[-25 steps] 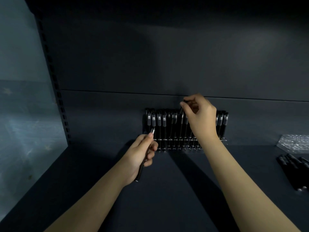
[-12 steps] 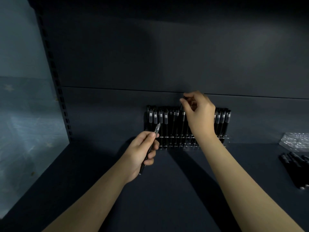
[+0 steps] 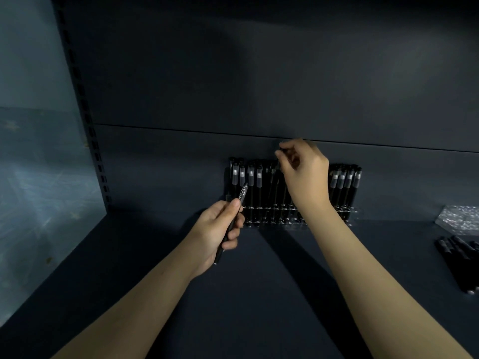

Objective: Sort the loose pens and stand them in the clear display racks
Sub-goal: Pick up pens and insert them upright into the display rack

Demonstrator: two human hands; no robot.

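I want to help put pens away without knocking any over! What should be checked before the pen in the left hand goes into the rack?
1. Grip: ok, the left hand holds the slim black pen with white lettering.
2. That pen upright for the rack: not ok, it is tilted.
3. Free slot in the clear plastic display rack: cannot tell, the right hand covers its middle.
4. Right hand out of the way: not ok, it is in front of the standing black pens.
5. Right hand's fingers empty: cannot tell, blurred.
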